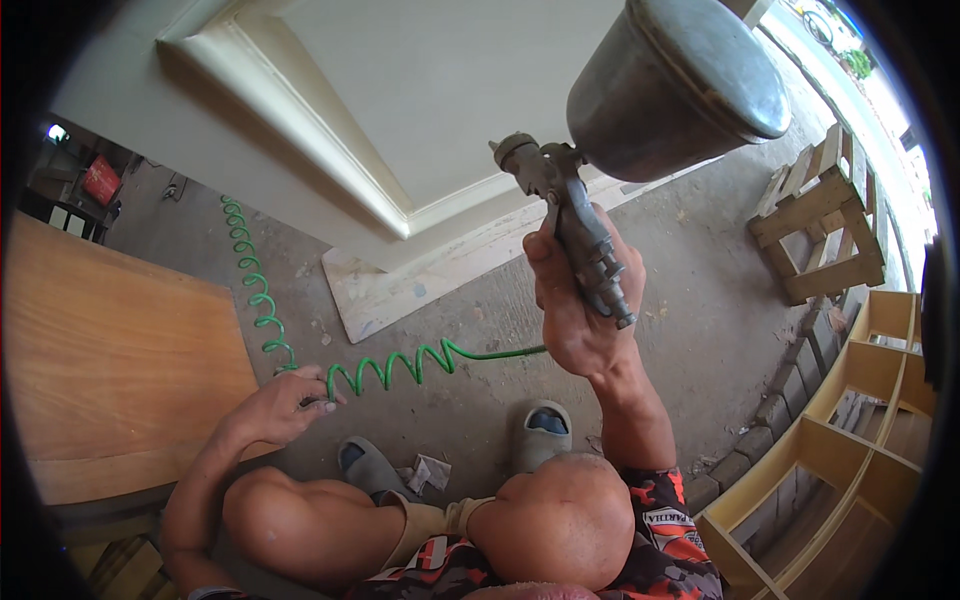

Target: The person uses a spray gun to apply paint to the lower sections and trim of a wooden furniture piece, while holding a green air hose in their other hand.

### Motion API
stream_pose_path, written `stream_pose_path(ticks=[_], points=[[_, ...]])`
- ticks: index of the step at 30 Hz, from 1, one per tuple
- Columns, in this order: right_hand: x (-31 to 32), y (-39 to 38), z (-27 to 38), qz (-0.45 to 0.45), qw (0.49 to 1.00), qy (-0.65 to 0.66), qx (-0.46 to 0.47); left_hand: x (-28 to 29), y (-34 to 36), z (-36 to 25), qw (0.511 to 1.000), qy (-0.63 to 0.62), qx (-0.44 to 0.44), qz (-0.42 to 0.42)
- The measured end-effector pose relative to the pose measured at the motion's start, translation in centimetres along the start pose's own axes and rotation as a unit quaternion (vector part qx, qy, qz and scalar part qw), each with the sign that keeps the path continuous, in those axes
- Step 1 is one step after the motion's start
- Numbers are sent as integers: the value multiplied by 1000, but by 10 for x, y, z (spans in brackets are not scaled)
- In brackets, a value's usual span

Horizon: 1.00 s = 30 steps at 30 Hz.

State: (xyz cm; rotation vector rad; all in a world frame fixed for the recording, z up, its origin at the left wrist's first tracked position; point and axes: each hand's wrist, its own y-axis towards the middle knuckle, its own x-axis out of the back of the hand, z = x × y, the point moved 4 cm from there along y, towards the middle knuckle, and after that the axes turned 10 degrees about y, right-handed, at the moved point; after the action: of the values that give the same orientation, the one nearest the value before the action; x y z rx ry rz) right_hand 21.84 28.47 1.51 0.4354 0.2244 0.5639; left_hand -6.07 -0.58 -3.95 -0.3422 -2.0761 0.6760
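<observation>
The spray gun (pixel 580 225) is being gripped by the right hand (pixel 572 318), before the far white panel (pixel 400 90); the green hose (pixel 500 355) is being held by the left hand (pixel 278 408), near left. Its visible face is being judged mostly coated; what is being left cannot be told.

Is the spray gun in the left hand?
No, the right hand grips the spray gun, while the left hand holds the green coiled hose.

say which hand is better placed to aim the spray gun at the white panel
Likely the right hand: it already grips the spray gun, raised before the white panel. The left hand holds the green coiled hose, well away from the gun.
</observation>
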Motion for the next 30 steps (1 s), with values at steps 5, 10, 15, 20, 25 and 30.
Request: stream_pose_path(ticks=[5,10,15,20,25,30], points=[[21,8,-8,-21,1000,12,-5,10,9,-20,1000,2,18,26],[46,14,-9,-46,999,8,-17,15,24,-36,999,21,1,33],[67,22,-14,-68,997,14,-31,20,33,-52,998,23,7,54],[92,32,-18,-88,996,9,-24,26,47,-77,998,9,20,61],[114,41,-25,-113,993,14,-27,24,57,-85,998,24,-26,53],[143,53,-31,-130,991,14,-7,21,69,-96,997,25,-53,51]])
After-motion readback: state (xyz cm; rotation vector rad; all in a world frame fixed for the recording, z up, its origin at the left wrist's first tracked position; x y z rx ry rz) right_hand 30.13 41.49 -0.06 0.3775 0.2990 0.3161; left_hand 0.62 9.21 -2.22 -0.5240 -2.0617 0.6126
